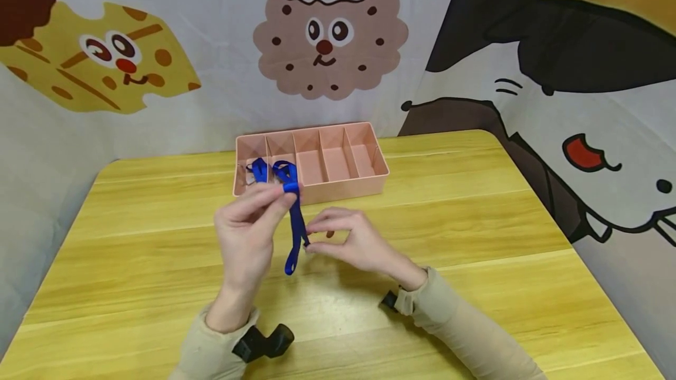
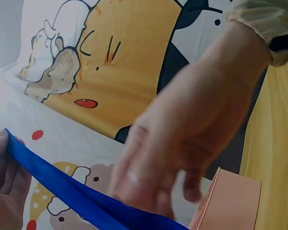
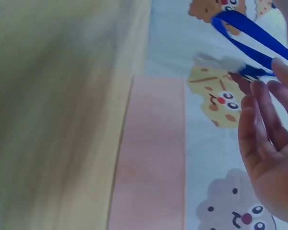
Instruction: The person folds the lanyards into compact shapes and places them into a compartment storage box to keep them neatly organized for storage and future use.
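My left hand [image 1: 250, 233] pinches a blue lanyard [image 1: 296, 221] between thumb and fingertips, in front of the pink box. Its upper loop overlaps the box's second compartment in the head view, and a lower loop hangs free. From the right, my right hand [image 1: 356, 239] holds the lanyard's dark end at its fingertips. In the right wrist view a blurred pale piece [image 3: 218, 62] dangles beside that end. The left wrist view shows the strap [image 2: 86, 199] stretched from the left fingers [image 2: 5, 163] past the blurred right hand.
The pink divided box [image 1: 343, 186] stands at the table's back edge. Another blue strap [image 1: 259, 170] and a small clear piece lie in its leftmost compartment. A wooden table [image 1: 132, 286] spreads around, with a printed cloth [image 1: 211, 116] hanging behind.
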The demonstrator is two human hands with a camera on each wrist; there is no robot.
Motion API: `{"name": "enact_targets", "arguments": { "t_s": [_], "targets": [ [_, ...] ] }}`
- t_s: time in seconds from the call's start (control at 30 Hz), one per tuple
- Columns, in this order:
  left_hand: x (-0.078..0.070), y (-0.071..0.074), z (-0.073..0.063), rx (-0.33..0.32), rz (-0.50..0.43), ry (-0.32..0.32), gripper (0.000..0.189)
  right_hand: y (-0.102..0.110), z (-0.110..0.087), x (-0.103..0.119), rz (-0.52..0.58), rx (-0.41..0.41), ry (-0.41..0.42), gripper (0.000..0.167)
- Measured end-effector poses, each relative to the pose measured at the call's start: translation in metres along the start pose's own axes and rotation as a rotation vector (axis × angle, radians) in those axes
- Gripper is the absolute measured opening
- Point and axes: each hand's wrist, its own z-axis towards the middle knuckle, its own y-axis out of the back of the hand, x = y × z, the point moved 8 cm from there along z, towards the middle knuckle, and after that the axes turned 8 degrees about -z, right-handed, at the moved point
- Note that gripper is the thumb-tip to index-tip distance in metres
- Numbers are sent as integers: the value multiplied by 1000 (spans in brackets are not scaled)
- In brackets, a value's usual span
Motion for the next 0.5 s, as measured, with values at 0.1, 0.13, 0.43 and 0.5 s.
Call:
{"name": "enact_targets", "arguments": {
  "t_s": [0.1,0.13,0.43,0.5],
  "targets": [
    [1,0,0,-3,27,-3,32,9,0,4,18,-50,-25,23],
    [2,-1,0,-2,33,-4,32,12,0,6,25,-72,-39,21],
    [9,-4,-2,7,34,18,33,20,-4,20,17,-217,-35,22],
    [11,-5,-2,5,43,36,34,21,-4,21,14,-243,-29,21]
  ]
}}
